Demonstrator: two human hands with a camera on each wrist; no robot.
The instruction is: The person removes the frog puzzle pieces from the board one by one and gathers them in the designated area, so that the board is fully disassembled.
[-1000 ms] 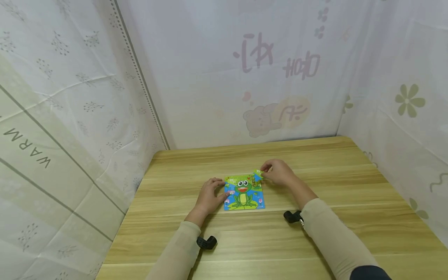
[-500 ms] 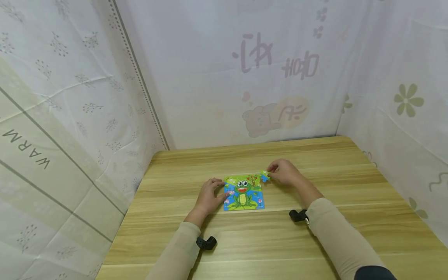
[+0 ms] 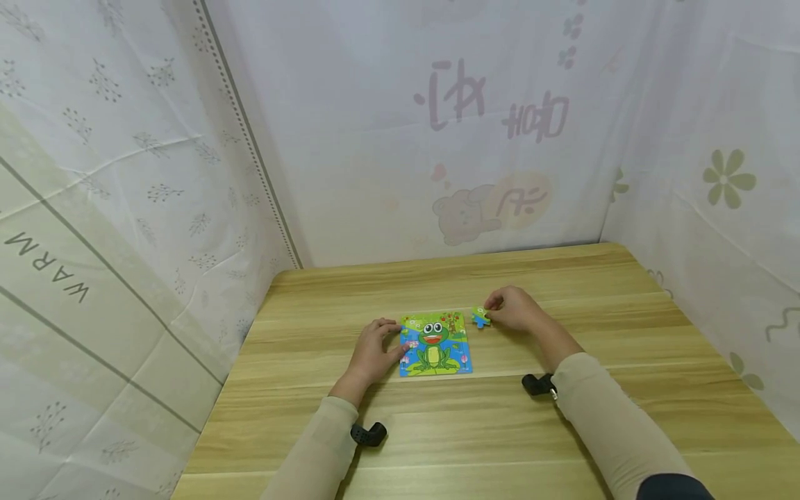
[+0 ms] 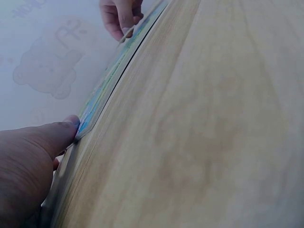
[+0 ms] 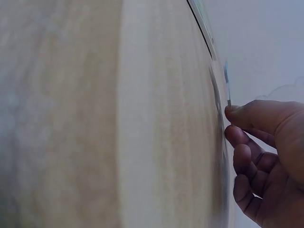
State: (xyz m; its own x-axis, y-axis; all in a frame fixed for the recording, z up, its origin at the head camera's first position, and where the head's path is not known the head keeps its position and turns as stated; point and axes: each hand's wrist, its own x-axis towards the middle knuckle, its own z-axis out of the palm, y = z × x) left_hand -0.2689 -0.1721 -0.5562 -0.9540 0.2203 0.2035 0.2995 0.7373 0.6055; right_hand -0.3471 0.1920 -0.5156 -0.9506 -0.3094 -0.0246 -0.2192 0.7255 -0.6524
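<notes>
Yellow-brown wood grain runs in streaks across a broad tabletop (image 3: pixel 437 434) that fills the lower part of the head view. Nearest, two beige sleeves come in from below, the left sleeve (image 3: pixel 319 444) and the right sleeve (image 3: pixel 609 423), the latter with a dark band (image 3: pixel 671 487) near the bottom edge. At each cuff sits a small black angular device, one by the left wrist (image 3: pixel 369 435) and one by the right (image 3: pixel 537 385).

Beyond the cuffs, the left hand (image 3: pixel 375 349) lies at the left side of a square, flat jigsaw puzzle printed with a green, wide-eyed frog on blue water (image 3: pixel 435 347). Its fingers are loosely extended and spread from the thumb, whose tip touches the puzzle's left part; they are not wrapped around anything. The puzzle lies flat on the table between the two hands.

To the right, and a little farther off, the right hand (image 3: pixel 514 309) pinches a small green-and-blue jigsaw piece (image 3: pixel 480 318) between thumb and forefinger, its other fingers curled. The piece is just beside the puzzle's upper right corner, apart from it.

Behind the table's far edge hangs a pale cloth (image 3: pixel 350 139) with a faint bear print (image 3: pixel 465 217) and purplish lettering. White patterned cloths close off both sides, the left one (image 3: pixel 125 167) bearing the word WARM, the right one (image 3: pixel 706 257) a green flower (image 3: pixel 730 178).
</notes>
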